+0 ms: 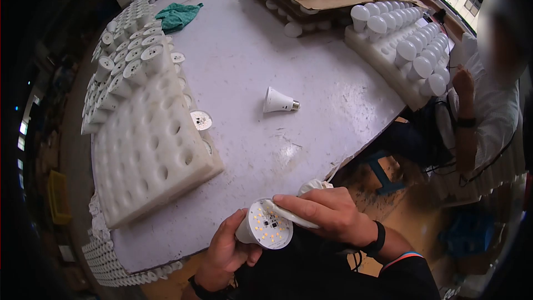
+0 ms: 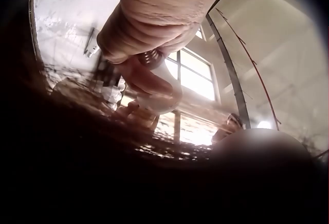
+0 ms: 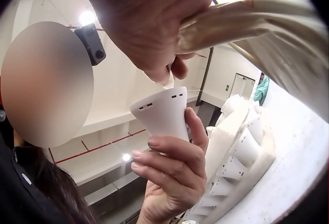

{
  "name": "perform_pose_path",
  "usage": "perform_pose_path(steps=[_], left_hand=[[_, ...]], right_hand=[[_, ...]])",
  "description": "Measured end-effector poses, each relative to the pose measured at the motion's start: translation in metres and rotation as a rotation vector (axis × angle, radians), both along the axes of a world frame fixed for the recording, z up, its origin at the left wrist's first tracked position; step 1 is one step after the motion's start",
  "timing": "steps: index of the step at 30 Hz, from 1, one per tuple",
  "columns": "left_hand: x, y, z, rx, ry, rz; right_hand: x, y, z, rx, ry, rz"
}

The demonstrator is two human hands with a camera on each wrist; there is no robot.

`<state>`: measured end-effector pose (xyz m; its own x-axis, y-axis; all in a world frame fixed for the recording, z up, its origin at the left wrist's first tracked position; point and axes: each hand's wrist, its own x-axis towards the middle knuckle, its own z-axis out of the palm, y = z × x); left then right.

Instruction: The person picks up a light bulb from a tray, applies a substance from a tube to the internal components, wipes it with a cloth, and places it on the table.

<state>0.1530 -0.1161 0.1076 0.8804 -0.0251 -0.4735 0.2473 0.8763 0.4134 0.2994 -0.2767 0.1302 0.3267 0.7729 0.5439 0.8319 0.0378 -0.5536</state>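
My left hand (image 1: 225,250) grips a white LED bulb housing (image 3: 163,112), its round board (image 1: 270,224) of small yellow chips turned up towards the head camera. In the left wrist view, the metal screw base (image 2: 150,57) shows beside the fingers. My right hand (image 1: 333,214) holds a soft cream-white squeeze bag (image 3: 241,26), whose narrow tip (image 3: 168,81) is right at the housing's rim. The bag's crumpled end (image 1: 315,186) sticks out behind the hand. Another bulb housing (image 1: 277,101) lies on its side on the table.
At left, a foam tray (image 1: 139,150) has bare holes in front and several open housings (image 1: 133,69) behind. A green cloth (image 1: 179,16) lies at the back. White domes fill cardboard layers (image 1: 327,1) and a foam block (image 1: 366,50) at right. A person (image 1: 483,94) sits at right.
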Motion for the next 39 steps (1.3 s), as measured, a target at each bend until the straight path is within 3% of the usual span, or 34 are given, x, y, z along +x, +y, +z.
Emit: perform_pose_path(steps=[17,20,26,28,39], left_hand=[[0.002,0.005,-0.004,0.145,0.001,-0.120],[-0.002,0.006,-0.006,0.175,0.036,-0.081],[-0.006,0.007,-0.002,0.157,-0.093,0.054],[-0.007,0.006,0.002,0.251,-0.143,0.109],[-0.006,0.013,0.007,0.308,-0.211,0.188]], right_hand=[[0.000,0.000,-0.005,-0.015,-0.052,-0.014],[0.000,0.001,-0.004,-0.005,-0.050,-0.026],[0.000,0.003,-0.008,0.026,-0.080,-0.033],[0.000,0.002,-0.008,0.016,-0.083,-0.042],[0.000,0.002,-0.010,-0.062,-0.046,-0.017]])
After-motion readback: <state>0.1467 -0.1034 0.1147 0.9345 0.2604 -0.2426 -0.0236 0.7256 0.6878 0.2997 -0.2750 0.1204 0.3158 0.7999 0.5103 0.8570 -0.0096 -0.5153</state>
